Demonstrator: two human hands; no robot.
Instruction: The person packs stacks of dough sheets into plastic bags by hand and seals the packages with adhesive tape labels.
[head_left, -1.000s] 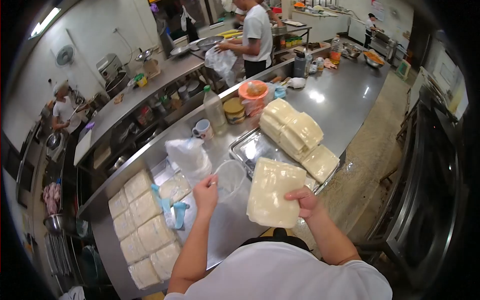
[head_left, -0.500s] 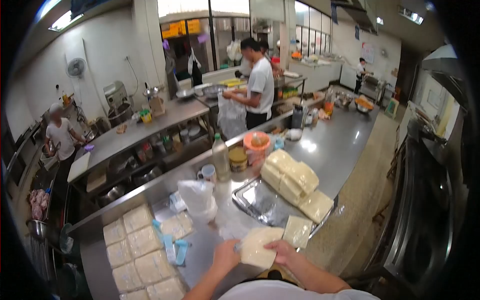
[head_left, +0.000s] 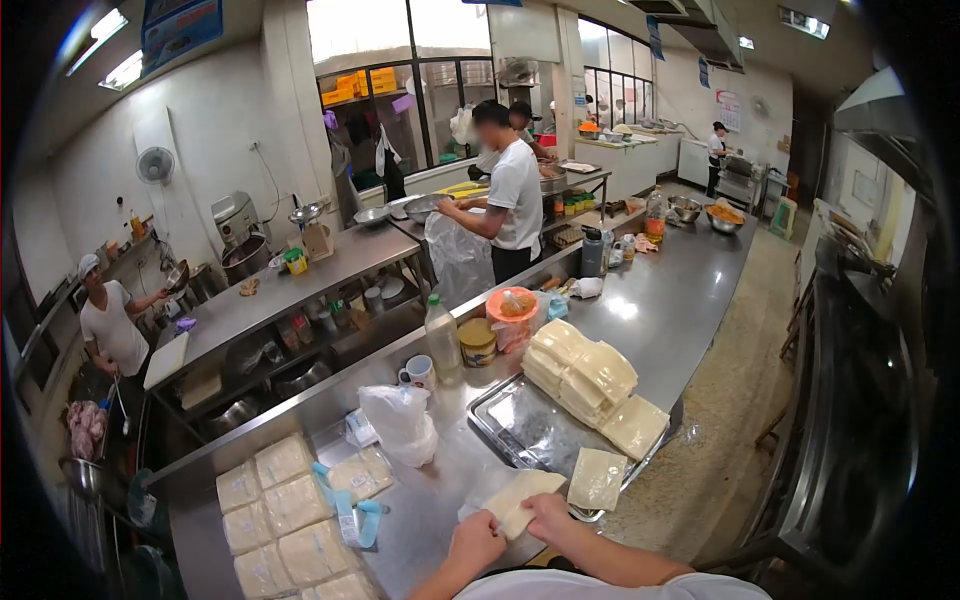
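Observation:
Low at the counter's near edge, my left hand [head_left: 476, 541] and my right hand [head_left: 552, 520] both grip a stack of pale, dough-like sheets [head_left: 523, 496]. Left fingers close on its near left corner, right fingers on its right side. Thin clear plastic [head_left: 478, 488] shows by the stack's left edge; whether it wraps the stack I cannot tell. Just right of my right hand lies a loose square of sheets [head_left: 597, 479]. Beyond it, a large pile of similar sheets [head_left: 578, 366] rests on a metal tray [head_left: 497, 425]. Bagged packs [head_left: 292, 505] lie in rows at left.
A white plastic bag [head_left: 398, 425] stands mid-counter, with blue-and-white strips [head_left: 362, 520] beside the packs. Behind are a mug [head_left: 418, 373], a bottle [head_left: 442, 335], a tin [head_left: 477, 342] and an orange-rimmed tub [head_left: 511, 308]. A co-worker [head_left: 515, 190] stands across the counter.
The stack in my hands has tipped from a raised, face-on position to lower and flatter. My right hand has shifted slightly left. At far left, a co-worker has turned, holding up a pan.

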